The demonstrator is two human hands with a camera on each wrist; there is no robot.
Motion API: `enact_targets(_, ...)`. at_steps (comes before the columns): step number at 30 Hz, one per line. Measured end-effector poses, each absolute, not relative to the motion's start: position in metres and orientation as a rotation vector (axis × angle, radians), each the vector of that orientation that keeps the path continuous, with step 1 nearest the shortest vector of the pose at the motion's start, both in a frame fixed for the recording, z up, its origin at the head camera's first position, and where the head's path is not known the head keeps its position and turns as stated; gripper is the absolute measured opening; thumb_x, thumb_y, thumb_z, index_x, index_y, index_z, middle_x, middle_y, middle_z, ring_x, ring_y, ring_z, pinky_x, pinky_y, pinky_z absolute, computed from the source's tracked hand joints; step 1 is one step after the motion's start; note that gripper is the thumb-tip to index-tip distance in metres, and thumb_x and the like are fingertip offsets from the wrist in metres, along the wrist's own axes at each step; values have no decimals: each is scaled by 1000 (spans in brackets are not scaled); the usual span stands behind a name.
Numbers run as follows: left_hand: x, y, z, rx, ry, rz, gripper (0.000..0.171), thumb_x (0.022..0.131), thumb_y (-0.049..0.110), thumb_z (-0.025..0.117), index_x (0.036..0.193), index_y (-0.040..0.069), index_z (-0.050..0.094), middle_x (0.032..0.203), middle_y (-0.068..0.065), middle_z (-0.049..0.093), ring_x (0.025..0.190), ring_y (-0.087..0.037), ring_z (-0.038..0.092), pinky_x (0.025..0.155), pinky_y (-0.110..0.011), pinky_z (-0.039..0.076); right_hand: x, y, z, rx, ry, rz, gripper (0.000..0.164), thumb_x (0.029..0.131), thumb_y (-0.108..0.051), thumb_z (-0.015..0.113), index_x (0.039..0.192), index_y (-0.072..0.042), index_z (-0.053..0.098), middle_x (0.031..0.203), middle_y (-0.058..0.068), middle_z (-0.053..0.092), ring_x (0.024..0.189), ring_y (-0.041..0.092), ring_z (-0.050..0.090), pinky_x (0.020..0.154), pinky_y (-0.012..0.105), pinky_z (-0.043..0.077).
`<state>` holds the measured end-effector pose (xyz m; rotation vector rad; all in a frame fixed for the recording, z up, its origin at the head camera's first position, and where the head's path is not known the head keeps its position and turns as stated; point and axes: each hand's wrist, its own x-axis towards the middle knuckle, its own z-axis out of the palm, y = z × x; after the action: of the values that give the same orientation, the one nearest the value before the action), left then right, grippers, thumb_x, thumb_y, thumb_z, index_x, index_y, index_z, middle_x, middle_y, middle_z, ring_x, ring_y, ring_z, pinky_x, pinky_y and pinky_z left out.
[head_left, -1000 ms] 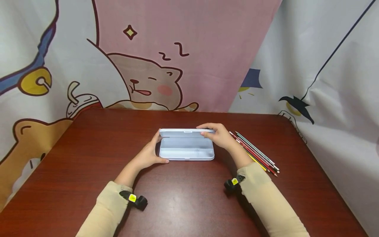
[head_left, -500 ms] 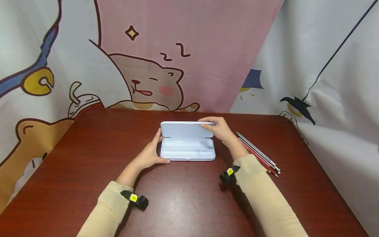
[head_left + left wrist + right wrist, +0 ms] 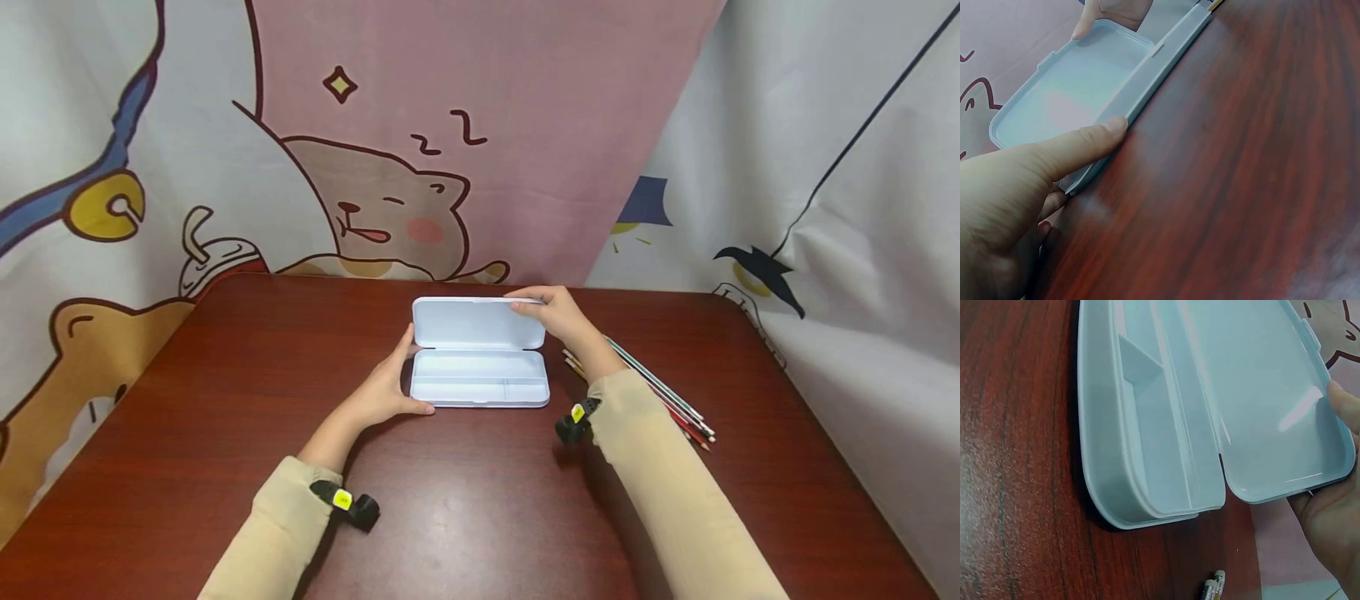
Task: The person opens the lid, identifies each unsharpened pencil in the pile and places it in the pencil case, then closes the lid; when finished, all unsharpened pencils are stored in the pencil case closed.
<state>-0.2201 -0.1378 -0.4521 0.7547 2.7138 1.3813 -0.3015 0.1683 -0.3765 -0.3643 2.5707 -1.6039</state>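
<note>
A pale blue-white pencil case [image 3: 457, 392] lies on the table, its lid [image 3: 478, 323] raised on the hinge at the back. Divided trays inside hold nothing that I can see. My left hand [image 3: 382, 392] grips the case's left end, thumb along the front wall [image 3: 1147, 78] and fingers round the far side, partly hidden. At the lid's upper right corner, my right hand [image 3: 558, 317] pinches the rim, thumb on the inner face [image 3: 1272, 394] and fingers behind it. Several colored pencils [image 3: 660, 383] lie right of the case, partly covered by my right forearm.
The dark red-brown wooden table [image 3: 450, 500] carries everything. A printed cloth [image 3: 540, 125] with a sleeping cartoon animal hangs behind its far edge and along the right side. Pencil ends [image 3: 1213, 587] show near the case's corner in the right wrist view.
My right hand has swung the lid up and back, from partly raised to nearly upright or beyond. The left hand has kept its hold on the case; the view has shifted slightly.
</note>
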Motion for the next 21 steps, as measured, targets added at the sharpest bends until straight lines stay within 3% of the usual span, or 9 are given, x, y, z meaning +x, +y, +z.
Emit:
enact_targets(12, -221, -136, -450, 747, 2737, 1323, 135, 59, 21, 93, 154, 10, -2, 141, -20, 43, 134, -30, 33, 109, -49, 22, -303, 169, -373, -324, 2585, -1539, 32, 87, -29, 72, 114, -12, 72, 125, 5, 60, 118, 21, 50, 98, 44, 39)
enact_targets(21, -221, -137, -451, 745, 2734, 1327, 135, 60, 20, 93, 154, 10, -2, 142, -20, 43, 134, -29, 33, 109, -48, 22, -291, 180, -368, -404, 2690, -1551, 32, 87, -28, 72, 113, -9, 71, 118, 6, 65, 105, 21, 56, 88, 40, 44)
